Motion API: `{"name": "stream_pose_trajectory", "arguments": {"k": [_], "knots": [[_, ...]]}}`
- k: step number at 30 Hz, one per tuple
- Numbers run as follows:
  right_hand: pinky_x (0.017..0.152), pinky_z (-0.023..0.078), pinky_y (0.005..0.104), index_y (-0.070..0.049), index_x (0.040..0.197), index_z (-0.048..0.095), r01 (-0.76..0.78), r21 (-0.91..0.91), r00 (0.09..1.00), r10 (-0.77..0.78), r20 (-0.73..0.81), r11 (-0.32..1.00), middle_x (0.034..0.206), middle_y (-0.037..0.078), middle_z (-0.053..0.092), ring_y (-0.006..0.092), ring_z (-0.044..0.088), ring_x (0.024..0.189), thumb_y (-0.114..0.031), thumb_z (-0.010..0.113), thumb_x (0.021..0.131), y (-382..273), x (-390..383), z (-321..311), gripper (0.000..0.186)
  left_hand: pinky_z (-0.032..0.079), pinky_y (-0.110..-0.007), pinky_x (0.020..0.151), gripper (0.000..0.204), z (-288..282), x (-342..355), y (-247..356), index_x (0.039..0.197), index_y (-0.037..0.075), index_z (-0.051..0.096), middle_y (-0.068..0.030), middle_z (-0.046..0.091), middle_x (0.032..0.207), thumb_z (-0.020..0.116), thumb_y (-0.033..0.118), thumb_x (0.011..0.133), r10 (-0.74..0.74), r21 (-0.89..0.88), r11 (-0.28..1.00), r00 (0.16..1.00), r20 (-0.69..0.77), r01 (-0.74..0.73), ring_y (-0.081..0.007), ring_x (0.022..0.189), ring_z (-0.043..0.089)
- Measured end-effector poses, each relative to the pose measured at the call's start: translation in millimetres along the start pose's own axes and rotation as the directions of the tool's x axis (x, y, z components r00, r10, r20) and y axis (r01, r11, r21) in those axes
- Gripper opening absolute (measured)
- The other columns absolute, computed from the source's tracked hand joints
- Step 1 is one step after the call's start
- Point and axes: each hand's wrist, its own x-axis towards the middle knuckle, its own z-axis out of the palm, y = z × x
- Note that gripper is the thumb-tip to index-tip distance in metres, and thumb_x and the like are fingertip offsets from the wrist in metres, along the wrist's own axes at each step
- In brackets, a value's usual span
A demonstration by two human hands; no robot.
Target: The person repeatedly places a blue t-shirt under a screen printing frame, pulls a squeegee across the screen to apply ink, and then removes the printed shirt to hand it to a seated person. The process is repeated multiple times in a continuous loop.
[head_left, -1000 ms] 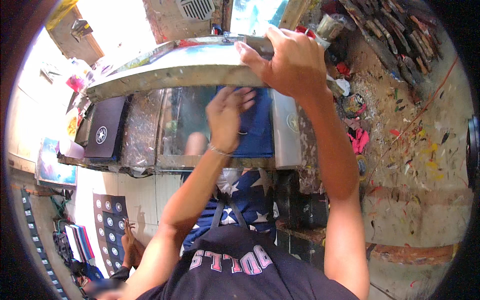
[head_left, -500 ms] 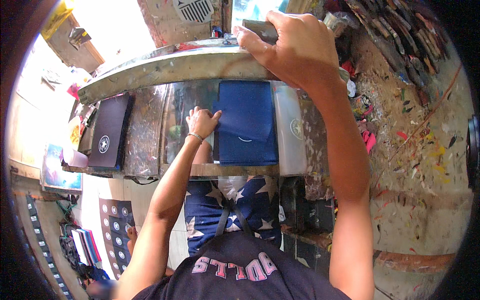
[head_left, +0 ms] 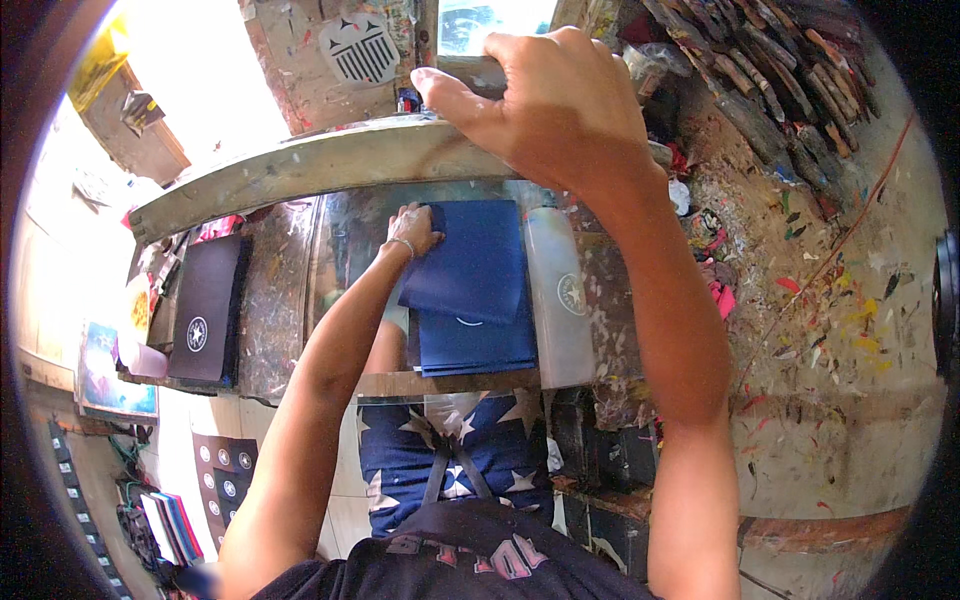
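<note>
My left hand [head_left: 412, 230] pinches the upper left corner of a dark blue sheet [head_left: 465, 265]. This sheet lies askew on a stack of blue sheets [head_left: 480, 350]; part of a white printed mark on the stack shows under its lower edge. Up at the right, my right hand [head_left: 560, 105] is closed round a short wooden bar [head_left: 470, 75], whose far part is hidden by the hand. The long edge of a raised wooden frame [head_left: 310, 165] runs just below that hand.
At left on the paint-stained bench [head_left: 270, 290] lies a black sheet stack [head_left: 205, 320] with a white star emblem. A translucent strip [head_left: 560, 300] flanks the blue stack. A pink cup [head_left: 150, 360] stands at the left edge. Stained wooden sticks [head_left: 770, 90] lie far right.
My left hand has moved toward the far side of the stack, and the top blue sheet has swung askew. The view has shifted, so the bench appears lower. My right hand keeps its grip.
</note>
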Motion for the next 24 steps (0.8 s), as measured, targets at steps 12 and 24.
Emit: {"name": "stream_pose_trajectory", "arguments": {"k": [12,24], "knots": [[0.079,0.056,0.0456,0.005,0.088,0.074,-0.173,-0.043,0.955,0.178,0.237,0.984,0.085,0.028,0.07,0.0383,0.072,0.084,-0.06,0.058,0.087,-20.1,9.6,-36.4,0.067,0.053,-0.042,0.081,0.019,-20.0,-12.2,12.0,0.088,0.006,0.071,-0.0164,0.072,0.096,0.079,0.02,0.078,0.131,-0.334,0.932,0.99,-0.045,-0.138,-0.031,0.092,0.069],[0.071,0.055,0.0472,-0.003,0.084,0.075,0.005,0.051,0.994,-0.011,0.111,0.999,0.077,0.023,0.069,0.0377,0.07,0.072,-0.051,0.064,0.088,-0.2,7.1,-10.4,0.049,0.041,-0.027,0.055,0.014,-59.4,-281.3,-2.5,0.093,0.005,0.076,-0.0063,0.06,0.071,0.074,-0.001,0.08,0.131,-0.625,0.749,0.973,-0.188,-0.221,-0.0101,0.059,0.052]]}}
